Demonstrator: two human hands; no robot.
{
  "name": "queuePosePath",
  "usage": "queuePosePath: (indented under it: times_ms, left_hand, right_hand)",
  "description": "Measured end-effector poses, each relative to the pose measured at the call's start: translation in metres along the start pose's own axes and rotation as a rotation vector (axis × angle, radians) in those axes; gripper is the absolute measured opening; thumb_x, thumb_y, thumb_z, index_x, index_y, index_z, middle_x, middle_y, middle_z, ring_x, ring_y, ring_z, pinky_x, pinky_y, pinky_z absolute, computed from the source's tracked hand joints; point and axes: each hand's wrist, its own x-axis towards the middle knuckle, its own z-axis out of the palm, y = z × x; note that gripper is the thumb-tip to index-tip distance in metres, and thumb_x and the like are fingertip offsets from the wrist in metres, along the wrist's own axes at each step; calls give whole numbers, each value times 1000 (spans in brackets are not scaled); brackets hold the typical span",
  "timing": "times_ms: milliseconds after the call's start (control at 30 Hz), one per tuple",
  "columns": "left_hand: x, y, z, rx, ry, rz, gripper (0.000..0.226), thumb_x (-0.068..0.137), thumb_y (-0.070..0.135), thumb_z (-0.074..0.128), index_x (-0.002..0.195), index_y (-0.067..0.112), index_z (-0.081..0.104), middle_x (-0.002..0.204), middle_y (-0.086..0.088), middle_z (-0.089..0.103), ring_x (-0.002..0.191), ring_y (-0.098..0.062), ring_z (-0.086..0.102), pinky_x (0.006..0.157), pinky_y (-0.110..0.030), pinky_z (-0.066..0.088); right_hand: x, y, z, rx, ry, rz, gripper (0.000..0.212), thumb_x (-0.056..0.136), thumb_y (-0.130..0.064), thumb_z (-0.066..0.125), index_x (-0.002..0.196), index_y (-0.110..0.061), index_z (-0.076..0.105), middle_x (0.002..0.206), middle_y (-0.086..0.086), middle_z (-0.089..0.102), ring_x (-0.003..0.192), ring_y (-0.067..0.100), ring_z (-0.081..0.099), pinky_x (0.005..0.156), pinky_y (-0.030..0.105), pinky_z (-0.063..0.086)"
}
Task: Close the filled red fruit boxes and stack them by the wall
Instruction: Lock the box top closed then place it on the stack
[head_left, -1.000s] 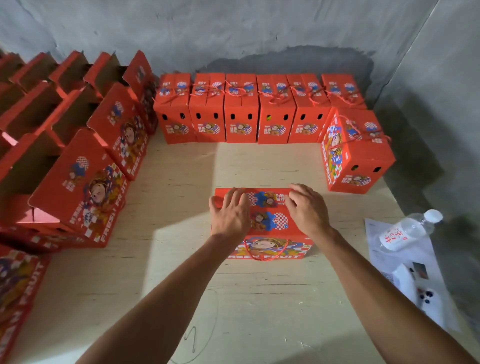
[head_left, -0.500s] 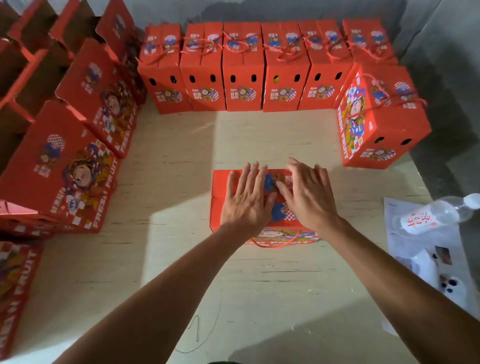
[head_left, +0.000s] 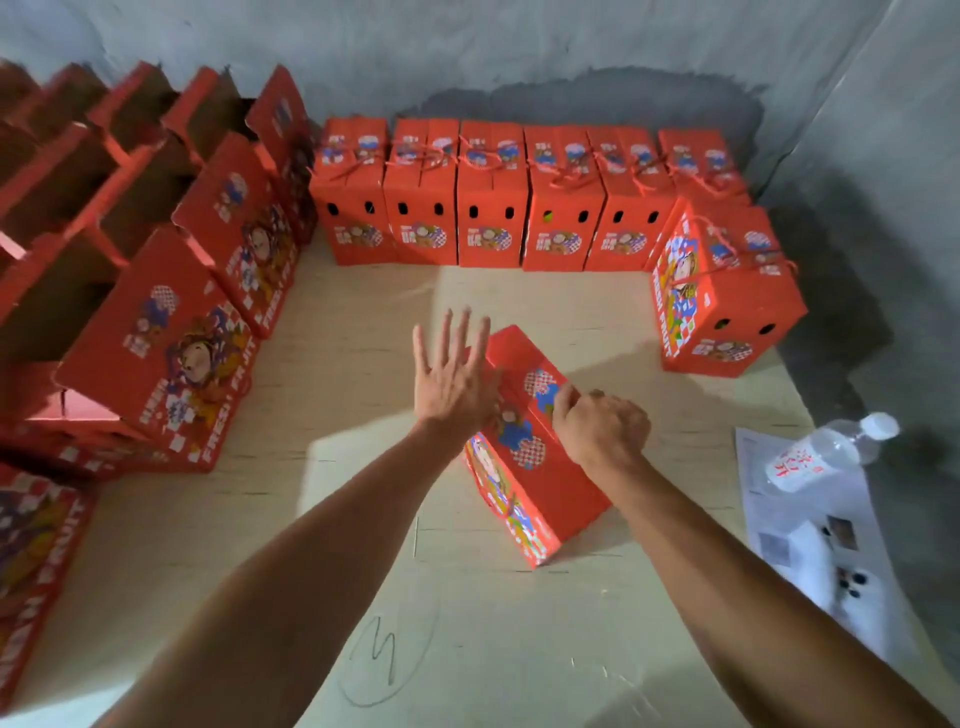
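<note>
Red box (head_left: 540, 457) lettered "FRESH FRUIT", right hand (head_left: 602, 426) grip curled on its top, left hand (head_left: 454, 384) spread flat alongside

1. Only two arms and hands are in shot, nothing else of the person.
2. Both forearms are bare all the way to the bottom edge of the frame, so no sleeve or cuff shows.
3. The left hand (head_left: 451, 384) is bare too: no glove, ring, watch or strap at the wrist.
4. Same for the right hand (head_left: 602, 427): no glove or wristband, knuckles a bit blurred.
</note>
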Motion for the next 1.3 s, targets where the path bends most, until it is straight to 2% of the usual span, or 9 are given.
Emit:
queuePosePath:
  times_ms: [67,133,200,433,633,767,967,1133,1300]
  left_hand:
    - [-24,1,0,-289,-4,-466,99,94,74,43,164,15,4,172,-9,2,158,-32,0,122,-54,-12]
    - [-48,0,8,-855,-62,-723,102,87,71,62,156,3,30,157,-18,40,146,-33,36,121,-47,31]
    - [-68,-3,7,-1367,-212,-762,67,87,61,70,119,2,70,107,-11,74,104,-27,69,84,-35,56]
    - [-88,-19,-15,-1006,-419,-724,77,80,80,62,91,5,73,88,-9,73,86,-25,71,71,-30,49]
    - [-40,-10,-135,-1092,-31,-438,56,94,48,56,53,10,64,52,3,64,45,-12,56,47,-18,41]
    - [-51,7,-151,-839,-57,-214,47,101,37,51,76,7,77,74,-10,75,76,-25,72,71,-31,57]
    - [-50,1,-139,-596,139,-189,46,100,49,51,70,16,65,66,2,67,67,-28,64,58,-31,49]
    - [-28,5,-129,-841,90,-130,33,106,37,43,88,15,60,76,3,65,69,-23,63,61,-32,47]
    - [7,55,-113,-863,168,-28,41,107,48,40,124,20,65,112,-5,71,96,-22,69,82,-41,57]
  right_hand:
    - [-10,13,20,327,-91,-10,55,105,-47,33,154,-22,38,135,14,64,116,38,65,94,42,50]
    - [-31,18,31,976,-314,212,54,100,-64,42,144,-34,53,142,4,63,117,28,67,98,36,50]
    - [-54,13,38,1354,-539,459,61,84,-74,63,117,-25,75,117,4,76,99,23,75,92,40,59]
    - [-69,12,4,1784,-270,438,18,85,-16,80,100,-5,79,95,14,76,76,25,70,71,38,57]
    - [-74,-21,-98,1446,-72,-141,47,90,-47,66,123,-14,64,99,-1,80,78,11,74,70,28,53]
    - [-101,-70,-74,1157,-194,-315,47,97,-23,69,139,-19,50,122,6,71,112,18,68,83,29,55]
    - [-72,-93,-79,1310,-77,-151,32,100,-16,56,132,-17,53,102,-1,65,90,20,59,77,28,48]
    - [-8,-67,-141,1147,140,-117,41,99,-18,56,140,-21,51,108,8,71,63,12,62,52,23,49]
    - [56,-43,-185,1236,174,-73,44,99,-11,55,141,-18,47,76,1,75,59,12,66,61,40,59]
